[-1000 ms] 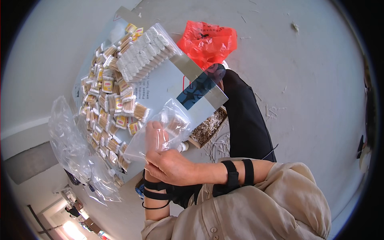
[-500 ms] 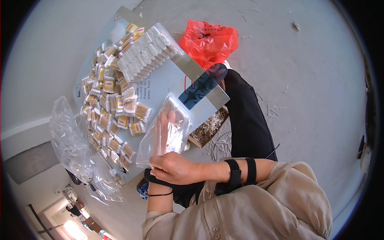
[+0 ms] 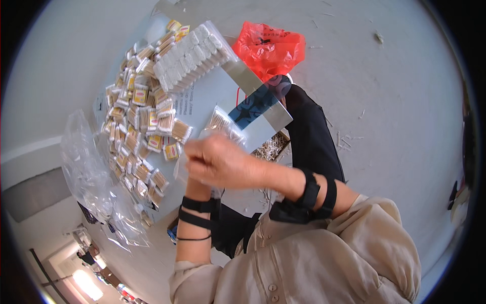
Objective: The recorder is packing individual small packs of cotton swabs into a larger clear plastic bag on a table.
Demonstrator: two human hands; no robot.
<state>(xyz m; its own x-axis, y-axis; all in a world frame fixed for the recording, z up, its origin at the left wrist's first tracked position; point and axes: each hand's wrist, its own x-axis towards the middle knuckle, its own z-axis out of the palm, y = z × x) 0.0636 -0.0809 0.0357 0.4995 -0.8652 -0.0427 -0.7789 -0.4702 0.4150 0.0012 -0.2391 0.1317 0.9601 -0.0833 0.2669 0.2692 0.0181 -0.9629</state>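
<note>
A clear plastic bag [image 3: 180, 166] lies at the table's near edge, with a bundle of cotton swabs [image 3: 223, 123] showing at its far end. My right hand [image 3: 217, 159] crosses over my left wrist [image 3: 197, 189], its fingers closed at the bag's near end and slightly blurred. Behind it, my left hand is hidden where it goes into the bag, so its fingers do not show. Left of the bag, small packs of cotton swabs [image 3: 132, 119] with yellow labels lie heaped. A larger clear bag packed with rows of swabs [image 3: 195, 55] rests beyond them.
A big crumpled clear plastic bag [image 3: 93, 175] hangs at the table's left edge. Beyond the table's right corner is a red plastic bag [image 3: 268, 48]. A box of loose swab sticks [image 3: 273, 146] stands beside my leg [image 3: 316, 137]. Stray sticks [image 3: 344, 141] litter the floor.
My right hand has moved up and away from me, along the bag, and now covers my left hand. Both forearms have shifted forward. The bag's far end looks narrower and less spread.
</note>
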